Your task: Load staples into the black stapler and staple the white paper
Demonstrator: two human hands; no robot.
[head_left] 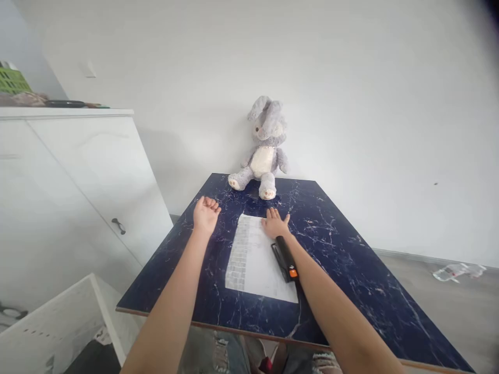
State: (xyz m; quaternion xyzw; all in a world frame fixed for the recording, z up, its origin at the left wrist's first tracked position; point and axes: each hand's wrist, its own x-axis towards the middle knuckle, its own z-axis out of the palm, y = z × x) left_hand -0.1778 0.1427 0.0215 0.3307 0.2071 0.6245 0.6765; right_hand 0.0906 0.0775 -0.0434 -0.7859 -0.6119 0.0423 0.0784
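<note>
The white wall (351, 104) fills most of the frame, across the whole top and right. A tall white cabinet (70, 182) takes the left side, with a green basket (11, 80) on its top in the upper left corner. In the lower middle lies the dark blue marbled surface (343, 259), running from the bottom edge up to the wall, and grey floor (429, 291) shows past its right edge. A grey plush rabbit (263, 150) sits upright at the far end of the surface, just above centre, leaning back against the wall. Below it, at the centre of the frame, a white sheet of paper (257, 259) lies flat on the surface, with a band of fine print down its left edge. My right hand (275, 224) rests palm down on the top right corner of the sheet, its fingers (273, 213) straight and close together, gripping nothing. My left hand (206, 214) lies on the bare surface just left of the sheet's top corner, not touching it, fingers (212, 203) loosely curled and empty. A black bar-shaped device (286, 258) with an orange button lies along the sheet's right edge, right beside my right wrist and forearm. A clear plastic bottle (456, 271) lies on the floor at the far right.
</note>
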